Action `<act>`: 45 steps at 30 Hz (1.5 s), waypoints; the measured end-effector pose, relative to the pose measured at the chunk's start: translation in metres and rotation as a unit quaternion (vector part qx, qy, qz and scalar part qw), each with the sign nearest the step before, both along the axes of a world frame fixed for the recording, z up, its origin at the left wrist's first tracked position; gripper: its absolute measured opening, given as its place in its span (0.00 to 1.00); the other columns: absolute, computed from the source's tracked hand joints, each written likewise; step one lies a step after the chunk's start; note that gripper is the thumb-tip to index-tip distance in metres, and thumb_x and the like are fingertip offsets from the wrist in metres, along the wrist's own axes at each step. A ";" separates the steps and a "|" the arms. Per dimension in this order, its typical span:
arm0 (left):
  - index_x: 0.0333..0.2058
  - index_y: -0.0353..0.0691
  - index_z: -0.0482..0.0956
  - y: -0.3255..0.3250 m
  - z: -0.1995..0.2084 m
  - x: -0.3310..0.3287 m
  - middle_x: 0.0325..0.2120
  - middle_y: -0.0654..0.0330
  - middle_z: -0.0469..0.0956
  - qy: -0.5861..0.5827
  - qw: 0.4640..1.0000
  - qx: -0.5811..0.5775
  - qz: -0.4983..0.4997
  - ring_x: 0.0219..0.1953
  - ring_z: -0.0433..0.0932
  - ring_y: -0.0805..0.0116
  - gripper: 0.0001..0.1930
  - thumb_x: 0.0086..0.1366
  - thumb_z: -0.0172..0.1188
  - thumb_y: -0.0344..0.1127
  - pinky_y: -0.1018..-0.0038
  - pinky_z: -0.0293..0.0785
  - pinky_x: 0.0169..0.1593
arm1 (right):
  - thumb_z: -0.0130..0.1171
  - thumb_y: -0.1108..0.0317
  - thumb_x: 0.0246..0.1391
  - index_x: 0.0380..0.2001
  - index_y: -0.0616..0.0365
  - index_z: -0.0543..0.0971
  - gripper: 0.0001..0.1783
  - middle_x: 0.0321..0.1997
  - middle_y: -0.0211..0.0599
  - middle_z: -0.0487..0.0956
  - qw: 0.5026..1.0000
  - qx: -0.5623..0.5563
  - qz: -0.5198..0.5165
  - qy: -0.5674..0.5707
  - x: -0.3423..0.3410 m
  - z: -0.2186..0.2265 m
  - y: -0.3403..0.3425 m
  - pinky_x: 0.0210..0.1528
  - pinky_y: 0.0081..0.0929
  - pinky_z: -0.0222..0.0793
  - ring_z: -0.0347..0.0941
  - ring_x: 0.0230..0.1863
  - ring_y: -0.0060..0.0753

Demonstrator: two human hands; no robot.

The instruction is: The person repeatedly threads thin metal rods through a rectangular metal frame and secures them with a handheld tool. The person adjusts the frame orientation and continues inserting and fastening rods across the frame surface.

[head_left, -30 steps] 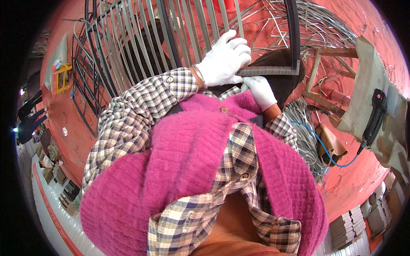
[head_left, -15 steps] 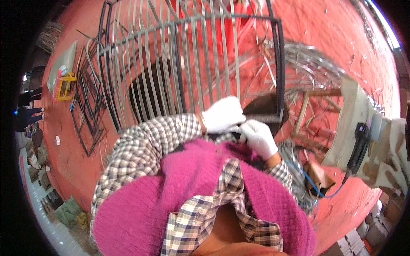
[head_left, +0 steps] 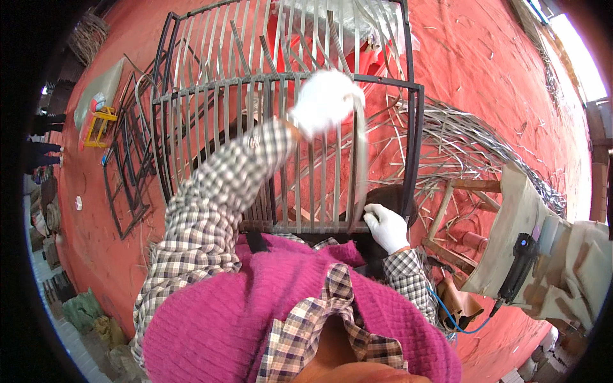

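Observation:
Across my lap lies a dark metal frame, woven lengthwise with several flat grey strips. My left hand, in a white glove and blurred by motion, is raised over the frame's middle crossbar. Its fingers are closed on a loose grey strip, which runs down toward the near bar. At that strip's lower end, beside the right corner, my gloved right hand is closed with the thumb uppermost. Its fingertips partly hide the strip's end. Some strip ends stick up beyond the crossbar.
To the right, a wooden stand has cloth over it, with a black corded hand tool on top. A heap of loose grey strips lies behind it. Bare dark frames and a yellow stool are at left.
My left hand has moved away from my body, drawing the strip out over the frame. My right hand has dropped slightly toward the near corner. More of the frame shows.

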State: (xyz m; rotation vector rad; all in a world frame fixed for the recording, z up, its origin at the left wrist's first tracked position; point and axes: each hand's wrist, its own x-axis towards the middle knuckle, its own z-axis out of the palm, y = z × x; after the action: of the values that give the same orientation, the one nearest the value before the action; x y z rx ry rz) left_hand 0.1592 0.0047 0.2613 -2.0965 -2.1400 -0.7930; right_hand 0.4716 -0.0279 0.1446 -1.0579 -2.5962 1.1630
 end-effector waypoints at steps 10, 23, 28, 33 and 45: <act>0.29 0.43 0.82 0.072 0.011 -0.066 0.27 0.56 0.81 -0.056 0.981 -0.183 0.038 0.33 0.80 0.55 0.17 0.65 0.49 0.47 0.62 0.73 0.40 | 0.61 0.65 0.51 0.41 0.55 0.81 0.13 0.36 0.40 0.82 0.999 -0.015 -0.013 -0.027 -0.012 -0.001 -0.001 0.43 0.33 0.74 0.79 0.41 0.41; 0.31 0.42 0.82 0.081 -0.005 -0.073 0.25 0.53 0.79 0.001 0.974 -0.223 -0.036 0.32 0.79 0.53 0.18 0.66 0.49 0.48 0.61 0.74 0.41 | 0.48 0.75 0.61 0.63 0.64 0.61 0.27 0.42 0.33 0.75 0.727 -0.492 -0.122 0.463 -0.192 0.030 0.123 0.39 0.19 0.66 0.67 0.33 0.18; 0.29 0.41 0.83 0.079 -0.005 -0.071 0.26 0.53 0.79 0.073 0.984 -0.148 -0.062 0.34 0.79 0.53 0.19 0.66 0.48 0.47 0.60 0.74 0.41 | 0.50 0.74 0.61 0.61 0.61 0.67 0.24 0.41 0.27 0.75 0.763 -0.458 -0.102 0.444 -0.207 0.028 0.135 0.33 0.14 0.64 0.65 0.30 0.13; 0.34 0.47 0.83 0.074 -0.008 -0.076 0.22 0.61 0.78 -0.009 0.990 -0.136 -0.032 0.25 0.79 0.66 0.13 0.67 0.51 0.44 0.70 0.75 0.31 | 0.47 0.82 0.54 0.59 0.62 0.67 0.26 0.40 0.30 0.74 0.696 -0.487 -0.143 0.509 -0.212 0.019 0.135 0.30 0.13 0.62 0.64 0.28 0.15; 0.45 0.47 0.80 0.073 -0.014 -0.070 0.28 0.57 0.81 0.111 0.988 -0.092 0.048 0.32 0.81 0.58 0.17 0.64 0.53 0.48 0.63 0.76 0.40 | 0.50 0.71 0.61 0.42 0.62 0.80 0.11 0.39 0.36 0.81 0.881 -0.277 -0.126 0.362 -0.224 0.017 0.142 0.45 0.25 0.69 0.75 0.41 0.25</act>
State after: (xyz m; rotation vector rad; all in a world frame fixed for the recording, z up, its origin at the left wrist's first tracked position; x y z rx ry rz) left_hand 0.0887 0.0780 0.2472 -2.0291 -2.2458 -0.3459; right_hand 0.2478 0.1140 0.1619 -0.7684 -1.5414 1.8323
